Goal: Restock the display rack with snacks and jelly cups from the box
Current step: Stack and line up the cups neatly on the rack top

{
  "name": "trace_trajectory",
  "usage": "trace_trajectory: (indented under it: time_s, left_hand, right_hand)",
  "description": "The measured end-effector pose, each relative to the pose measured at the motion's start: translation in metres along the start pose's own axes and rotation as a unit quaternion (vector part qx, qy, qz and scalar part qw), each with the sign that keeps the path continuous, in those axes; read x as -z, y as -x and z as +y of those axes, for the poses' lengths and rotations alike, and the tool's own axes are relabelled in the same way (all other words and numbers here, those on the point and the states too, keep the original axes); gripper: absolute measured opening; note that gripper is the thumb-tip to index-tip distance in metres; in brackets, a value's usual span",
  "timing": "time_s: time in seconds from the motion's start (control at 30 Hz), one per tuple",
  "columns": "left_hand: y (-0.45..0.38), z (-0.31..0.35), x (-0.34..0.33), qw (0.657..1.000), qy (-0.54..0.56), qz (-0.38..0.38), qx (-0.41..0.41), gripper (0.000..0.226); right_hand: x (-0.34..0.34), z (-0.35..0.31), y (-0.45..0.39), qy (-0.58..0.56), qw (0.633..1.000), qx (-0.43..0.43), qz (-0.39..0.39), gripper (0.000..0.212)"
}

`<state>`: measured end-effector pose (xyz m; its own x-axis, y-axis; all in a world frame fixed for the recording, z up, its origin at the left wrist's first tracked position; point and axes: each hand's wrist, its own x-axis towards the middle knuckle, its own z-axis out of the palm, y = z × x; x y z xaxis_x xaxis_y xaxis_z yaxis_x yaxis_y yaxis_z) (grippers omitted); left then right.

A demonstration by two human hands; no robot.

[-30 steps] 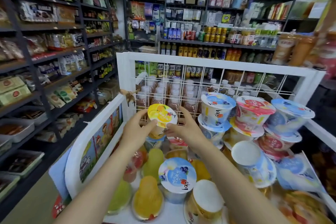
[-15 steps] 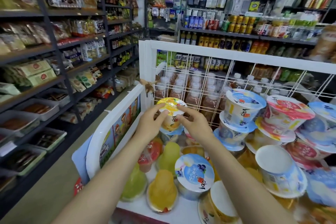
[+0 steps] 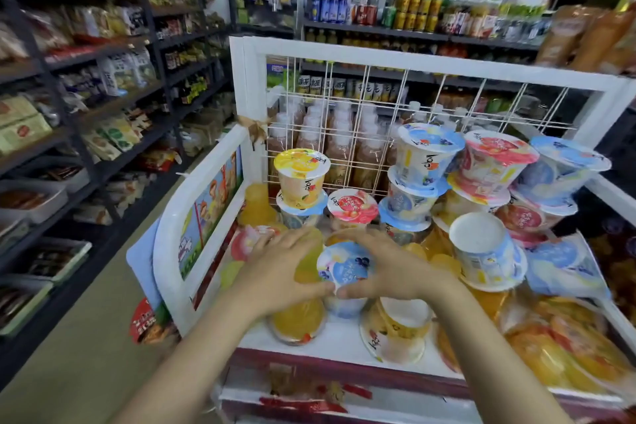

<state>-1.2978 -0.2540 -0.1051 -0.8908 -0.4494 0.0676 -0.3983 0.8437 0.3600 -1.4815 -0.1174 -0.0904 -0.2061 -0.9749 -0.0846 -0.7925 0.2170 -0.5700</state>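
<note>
The white display rack (image 3: 241, 86) has a wire grid back and holds several jelly cups. A yellow-lidded cup (image 3: 301, 179) stands free on top of a blue-lidded one at the back left. In front of it sits a blue-lidded jelly cup (image 3: 346, 268), upright among yellow jelly domes. My left hand (image 3: 282, 265) and my right hand (image 3: 395, 268) close round this cup from either side, with the thumbs meeting at its near rim. The box is out of view.
More cups are stacked two and three high at the back right (image 3: 426, 162), and one lies upside down (image 3: 481, 248). Bagged jellies (image 3: 568, 351) fill the rack's right front. Dark store shelves (image 3: 103, 86) line the aisle on the left.
Both hands let go of the yellow-lidded cup, which stays stacked at the back left. They dropped down and toward me onto the blue-lidded cup.
</note>
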Motion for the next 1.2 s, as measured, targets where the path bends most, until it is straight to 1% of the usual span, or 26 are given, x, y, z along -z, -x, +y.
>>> trace_trajectory:
  time_s: [0.03, 0.07, 0.1, 0.13, 0.2, 0.27, 0.4, 0.5, 0.53, 0.6, 0.67, 0.73, 0.8, 0.87, 0.93, 0.97, 1.03, 1.07, 1.13, 1.2]
  left_hand:
    - [0.001, 0.0, -0.001, 1.0, -0.002, -0.008, 0.0, 0.083]
    - [0.001, -0.001, -0.001, 1.0, 0.002, -0.01, -0.001, 0.084]
    - [0.002, -0.001, -0.001, 1.0, 0.005, -0.012, -0.001, 0.084]
    - [0.002, -0.001, -0.001, 1.0, 0.008, -0.015, -0.001, 0.084]
    - [0.004, 0.0, -0.001, 1.0, 0.009, -0.025, 0.002, 0.083]
    - [0.004, 0.001, 0.0, 0.999, 0.005, -0.036, 0.007, 0.085]
    - [0.002, -0.001, 0.001, 0.999, 0.014, -0.046, 0.008, 0.093]
    - [0.0, -0.002, 0.001, 0.998, 0.013, -0.06, 0.009, 0.108]
    - [-0.001, 0.0, 0.003, 0.999, 0.015, -0.052, 0.007, 0.11]
    - [-0.007, 0.008, 0.01, 0.999, 0.035, -0.009, -0.007, 0.103]
    - [-0.018, 0.017, 0.017, 0.992, 0.116, 0.03, -0.026, 0.101]
    - [-0.032, 0.025, 0.022, 0.975, 0.217, 0.044, -0.018, 0.1]
    - [-0.047, 0.029, 0.024, 0.962, 0.262, 0.079, -0.005, 0.094]
    - [-0.059, 0.034, 0.027, 0.953, 0.283, 0.106, -0.002, 0.088]
    - [-0.071, 0.037, 0.032, 0.957, 0.263, 0.124, -0.013, 0.085]
    - [-0.077, 0.036, 0.034, 0.963, 0.231, 0.136, -0.022, 0.081]
    - [-0.086, 0.029, 0.036, 0.977, 0.125, 0.17, -0.03, 0.071]
    - [-0.089, 0.023, 0.035, 0.978, 0.084, 0.189, -0.027, 0.065]
    - [-0.09, 0.011, 0.032, 0.97, 0.05, 0.236, -0.023, 0.057]
    - [-0.089, 0.001, 0.031, 0.965, 0.022, 0.261, -0.016, 0.055]
  right_hand:
    - [-0.007, 0.004, 0.001, 0.017, 1.0, -0.022, -0.012, 0.097]
    - [-0.013, 0.005, 0.003, 0.023, 0.999, -0.037, -0.012, 0.106]
    - [-0.019, 0.006, 0.004, 0.019, 0.999, -0.045, -0.001, 0.108]
    - [-0.023, 0.004, 0.006, 0.005, 0.999, -0.049, 0.02, 0.104]
    - [-0.028, 0.003, 0.009, -0.031, 0.996, -0.045, 0.068, 0.087]
    - [-0.03, 0.001, 0.012, -0.05, 0.994, -0.039, 0.094, 0.076]
    - [-0.018, -0.002, 0.015, -0.07, 0.982, -0.051, 0.165, 0.073]
    - [0.002, -0.009, 0.017, -0.068, 0.973, -0.043, 0.217, 0.068]
    - [0.007, -0.012, 0.016, -0.062, 0.97, -0.035, 0.232, 0.067]
    - [0.017, -0.016, 0.014, -0.056, 0.964, -0.021, 0.257, 0.064]
    - [0.024, -0.02, 0.008, -0.051, 0.962, -0.014, 0.269, 0.061]
    - [0.028, -0.024, 0.0, -0.036, 0.955, -0.003, 0.294, 0.058]
    - [0.029, -0.025, -0.008, -0.041, 0.943, 0.013, 0.33, 0.052]
    - [0.03, -0.023, -0.015, -0.032, 0.937, 0.03, 0.347, 0.049]
    - [0.032, -0.018, -0.021, -0.012, 0.936, 0.036, 0.349, 0.053]
    - [0.033, -0.013, -0.025, 0.002, 0.935, 0.035, 0.353, 0.054]
    - [0.032, -0.002, -0.035, 0.052, 0.931, 0.029, 0.361, 0.05]
    - [0.03, 0.004, -0.039, 0.093, 0.927, 0.024, 0.362, 0.046]
    - [0.022, 0.017, -0.048, 0.209, 0.902, 0.015, 0.377, 0.041]
    - [0.017, 0.023, -0.053, 0.294, 0.873, -0.001, 0.388, 0.041]
